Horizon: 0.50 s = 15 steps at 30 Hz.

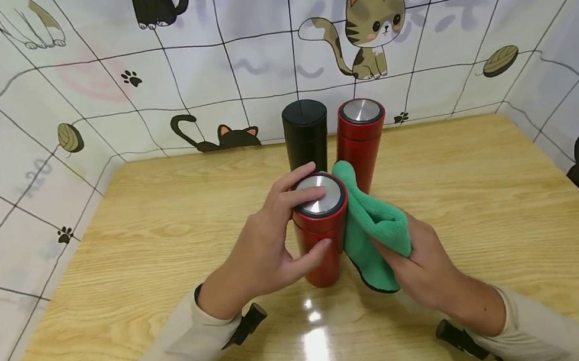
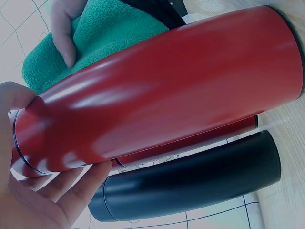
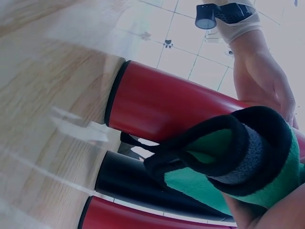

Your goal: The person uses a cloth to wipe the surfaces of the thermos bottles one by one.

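A red thermos flask (image 1: 321, 227) with a silver-topped lid stands upright on the table in the head view. My left hand (image 1: 260, 249) grips its upper part, thumb on the near side and one finger across the lid. The left wrist view shows the red flask (image 2: 167, 90) between thumb and fingers, its base on the wood. In my right hand (image 1: 428, 266) is a folded green cloth (image 1: 368, 255) with a black edge, held against the flask's right side. Grey fabric shows inside the cloth's fold (image 3: 248, 155) in the right wrist view.
Just behind stand a black flask (image 1: 307, 134) and a second red flask (image 1: 362, 142), both upright near the back wall. A wooden table (image 1: 166, 230) lies under everything. Wall panels (image 1: 255, 65) with cartoon cats and grid lines enclose its back and sides.
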Each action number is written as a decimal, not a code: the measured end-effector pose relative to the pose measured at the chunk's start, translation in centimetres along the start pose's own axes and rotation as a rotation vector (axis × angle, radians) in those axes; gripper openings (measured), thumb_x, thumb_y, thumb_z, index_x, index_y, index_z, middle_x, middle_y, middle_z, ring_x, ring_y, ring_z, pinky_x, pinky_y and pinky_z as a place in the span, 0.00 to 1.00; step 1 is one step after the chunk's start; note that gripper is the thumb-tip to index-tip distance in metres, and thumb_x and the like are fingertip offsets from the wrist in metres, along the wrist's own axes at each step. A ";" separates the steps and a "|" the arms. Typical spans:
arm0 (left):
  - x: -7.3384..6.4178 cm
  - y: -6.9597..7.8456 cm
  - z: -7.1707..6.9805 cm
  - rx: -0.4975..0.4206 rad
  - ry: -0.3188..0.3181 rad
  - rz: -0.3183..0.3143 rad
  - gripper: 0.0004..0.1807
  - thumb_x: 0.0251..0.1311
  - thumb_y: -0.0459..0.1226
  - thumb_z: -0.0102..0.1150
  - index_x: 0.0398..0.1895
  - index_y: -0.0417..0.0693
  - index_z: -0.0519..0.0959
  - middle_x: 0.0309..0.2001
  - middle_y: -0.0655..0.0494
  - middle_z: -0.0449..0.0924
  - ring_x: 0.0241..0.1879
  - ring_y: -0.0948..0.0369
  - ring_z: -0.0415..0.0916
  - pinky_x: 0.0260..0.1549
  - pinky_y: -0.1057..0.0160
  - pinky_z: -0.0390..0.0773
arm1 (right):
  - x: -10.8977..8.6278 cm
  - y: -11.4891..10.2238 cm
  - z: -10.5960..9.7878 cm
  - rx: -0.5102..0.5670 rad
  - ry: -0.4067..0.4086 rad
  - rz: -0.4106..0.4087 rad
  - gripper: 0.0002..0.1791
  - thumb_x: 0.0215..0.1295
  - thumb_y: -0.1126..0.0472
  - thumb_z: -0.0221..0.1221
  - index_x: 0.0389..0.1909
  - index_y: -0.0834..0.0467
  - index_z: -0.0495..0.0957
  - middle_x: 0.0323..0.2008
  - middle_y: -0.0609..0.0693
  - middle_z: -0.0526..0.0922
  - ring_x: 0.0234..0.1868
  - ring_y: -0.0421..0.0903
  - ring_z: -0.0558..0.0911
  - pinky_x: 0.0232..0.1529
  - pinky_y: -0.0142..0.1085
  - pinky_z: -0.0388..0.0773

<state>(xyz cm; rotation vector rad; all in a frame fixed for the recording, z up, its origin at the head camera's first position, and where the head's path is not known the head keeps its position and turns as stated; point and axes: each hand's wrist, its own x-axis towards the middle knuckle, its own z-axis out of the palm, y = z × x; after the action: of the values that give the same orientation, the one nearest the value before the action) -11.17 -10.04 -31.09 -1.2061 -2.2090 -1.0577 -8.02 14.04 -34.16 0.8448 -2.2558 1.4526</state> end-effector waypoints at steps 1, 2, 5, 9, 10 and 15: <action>0.0 0.0 0.0 0.000 -0.001 -0.003 0.35 0.55 0.37 0.68 0.65 0.44 0.64 0.74 0.46 0.60 0.61 0.57 0.77 0.60 0.63 0.78 | 0.0 -0.1 0.0 0.015 -0.003 0.002 0.34 0.65 0.79 0.54 0.71 0.56 0.68 0.70 0.47 0.73 0.69 0.37 0.73 0.65 0.26 0.71; -0.1 0.0 0.0 0.000 -0.001 -0.006 0.35 0.55 0.37 0.68 0.65 0.44 0.64 0.74 0.46 0.60 0.61 0.57 0.76 0.60 0.62 0.78 | 0.0 -0.1 0.0 0.027 0.004 -0.005 0.34 0.65 0.79 0.53 0.71 0.57 0.68 0.69 0.47 0.73 0.68 0.37 0.74 0.64 0.26 0.72; -0.1 0.0 0.1 0.003 0.010 -0.012 0.34 0.55 0.38 0.68 0.65 0.46 0.66 0.74 0.45 0.59 0.62 0.55 0.75 0.59 0.61 0.79 | -0.1 -0.2 0.0 0.039 0.040 -0.047 0.33 0.62 0.81 0.54 0.70 0.61 0.69 0.67 0.47 0.75 0.66 0.37 0.75 0.64 0.25 0.72; 0.0 0.0 0.0 -0.010 0.027 -0.006 0.32 0.56 0.38 0.68 0.64 0.48 0.67 0.72 0.44 0.60 0.63 0.55 0.74 0.58 0.61 0.80 | 0.0 0.0 -0.1 0.041 0.029 -0.043 0.34 0.63 0.80 0.54 0.70 0.61 0.68 0.68 0.48 0.75 0.67 0.38 0.75 0.64 0.26 0.72; 0.0 0.0 0.0 -0.013 0.027 -0.004 0.32 0.57 0.38 0.68 0.64 0.48 0.67 0.72 0.44 0.60 0.62 0.55 0.74 0.58 0.61 0.80 | 0.0 0.0 -0.1 0.045 0.013 -0.030 0.34 0.64 0.80 0.53 0.71 0.60 0.68 0.69 0.48 0.74 0.68 0.38 0.74 0.64 0.26 0.72; 0.2 0.1 -0.1 -0.022 0.008 0.001 0.32 0.57 0.38 0.68 0.65 0.48 0.67 0.71 0.44 0.61 0.61 0.56 0.75 0.60 0.61 0.79 | 0.0 -0.1 -0.2 0.060 -0.003 -0.015 0.34 0.65 0.80 0.52 0.71 0.59 0.67 0.70 0.49 0.72 0.69 0.39 0.73 0.65 0.27 0.72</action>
<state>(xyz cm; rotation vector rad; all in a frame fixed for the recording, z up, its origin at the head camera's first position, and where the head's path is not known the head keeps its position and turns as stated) -11.18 -9.97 -30.87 -1.2101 -2.1955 -1.0867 -7.96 14.18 -33.99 0.8805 -2.2138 1.5206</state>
